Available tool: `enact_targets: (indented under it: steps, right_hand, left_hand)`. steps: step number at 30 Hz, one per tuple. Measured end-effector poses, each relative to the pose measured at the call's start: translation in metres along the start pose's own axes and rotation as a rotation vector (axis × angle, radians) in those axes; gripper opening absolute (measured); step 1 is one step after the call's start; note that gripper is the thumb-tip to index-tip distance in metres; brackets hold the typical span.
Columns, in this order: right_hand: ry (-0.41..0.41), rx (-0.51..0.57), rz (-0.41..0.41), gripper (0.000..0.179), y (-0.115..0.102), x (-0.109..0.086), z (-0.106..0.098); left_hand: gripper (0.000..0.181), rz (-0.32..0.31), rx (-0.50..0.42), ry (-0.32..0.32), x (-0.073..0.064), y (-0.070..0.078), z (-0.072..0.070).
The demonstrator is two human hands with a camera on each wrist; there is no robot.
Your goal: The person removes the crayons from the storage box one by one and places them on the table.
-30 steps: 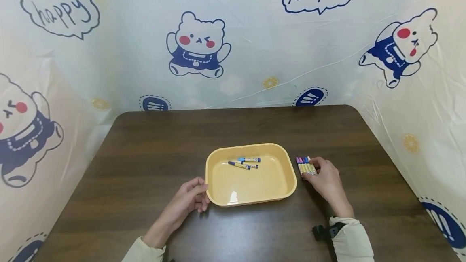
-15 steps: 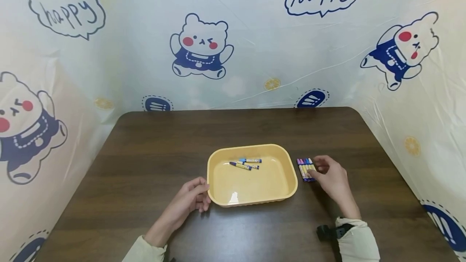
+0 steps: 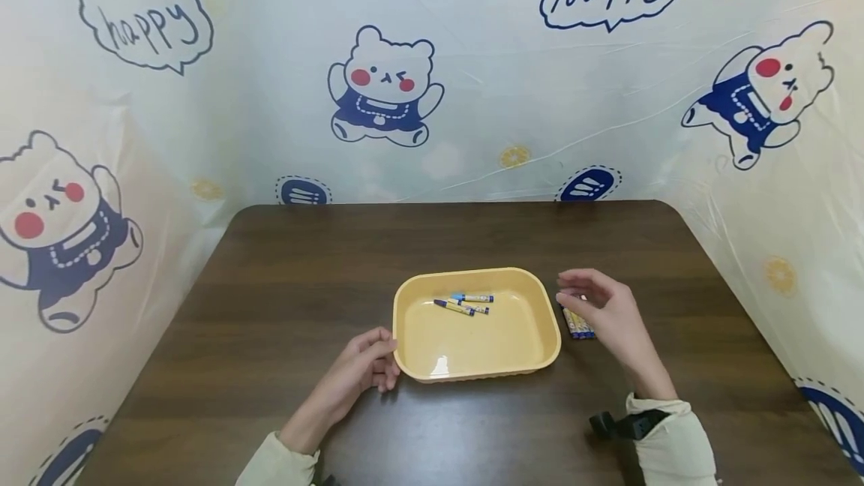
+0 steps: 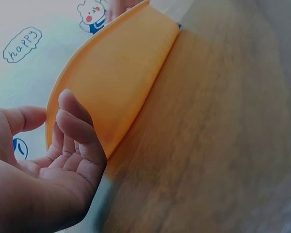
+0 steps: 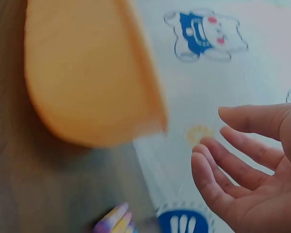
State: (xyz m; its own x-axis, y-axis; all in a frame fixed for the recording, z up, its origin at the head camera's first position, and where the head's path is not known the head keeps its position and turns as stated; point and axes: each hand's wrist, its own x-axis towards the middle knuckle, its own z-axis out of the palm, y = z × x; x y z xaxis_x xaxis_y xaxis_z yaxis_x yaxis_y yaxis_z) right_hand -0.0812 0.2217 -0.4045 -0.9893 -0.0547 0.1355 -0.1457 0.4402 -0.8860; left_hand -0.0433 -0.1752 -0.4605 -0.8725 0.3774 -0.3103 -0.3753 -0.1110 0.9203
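A yellow plastic tray (image 3: 475, 355) sits on the table, with three paper-wrapped crayons (image 3: 454, 308) lying in its upper left part, one light blue and one dark-tipped. My left hand (image 3: 361, 366) holds the tray's left edge, thumb at the rim (image 4: 47, 116) and the other fingers curled against the outer wall. My right hand (image 3: 617, 321) is raised beside the tray's right end, fingers bent and apart from the thumb, nothing between them. Below it a row of several crayons (image 3: 578, 327) lies side by side, partly hidden by the hand; their coloured tips (image 5: 115, 222) show in the right wrist view.
The dark wood table (image 3: 304, 268) extends around the tray on all sides. Behind it and along both sides hangs a pale curtain (image 3: 472, 43) printed with bears and "happy" bubbles. A black strap (image 3: 631, 424) is on the right sleeve.
My right hand has let go of the crayon row and lifted up, its fingers spreading from the thumb. The left hand stays at the tray's edge. The head view has shifted slightly.
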Motion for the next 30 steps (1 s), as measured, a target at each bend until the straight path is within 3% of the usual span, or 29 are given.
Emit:
enact_targets:
  steps: [4,8,14,18,30]
  right_hand:
    - [-0.075,-0.013,-0.039,0.03,-0.022,0.01,0.009]
    - [-0.14,-0.1,-0.078,0.028,-0.04,0.02,0.024]
    - [-0.254,-0.12,-0.123,0.024,-0.052,0.036,0.055]
    - [-0.293,-0.172,-0.139,0.02,-0.046,0.044,0.074]
    - [-0.292,-0.415,-0.214,0.022,-0.019,0.052,0.112]
  left_hand:
    - [0.021,0.0,-0.003,-0.001,0.0,-0.001,0.001]
    - [0.019,-0.001,-0.003,-0.003,0.0,-0.001,0.002]
    - [0.017,0.001,-0.017,-0.012,0.0,-0.001,0.001]
    - [0.017,0.004,-0.028,-0.021,0.001,-0.001,0.001]
    - [0.018,-0.013,-0.024,-0.001,0.003,-0.001,0.001]
